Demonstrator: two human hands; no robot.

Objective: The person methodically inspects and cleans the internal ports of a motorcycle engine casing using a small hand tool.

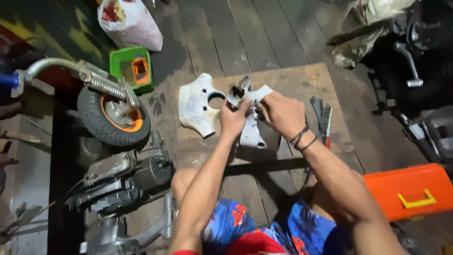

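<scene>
Both hands raised over a wooden board (302, 80) on the plank floor. Left hand (233, 118) in a closed grip on the near edge of a white plastic cover piece (250, 132), fingers wrapped around it. Right hand (282, 113) in a closed grip on the same piece from the other side (dark bands at the wrist). A second white cover (196, 106) flat on the board, just left of the held one. Further left, a small wheel with orange rim (113, 118) and an engine block (127, 177). Orange toolbox (408, 189) at right, well apart.
</scene>
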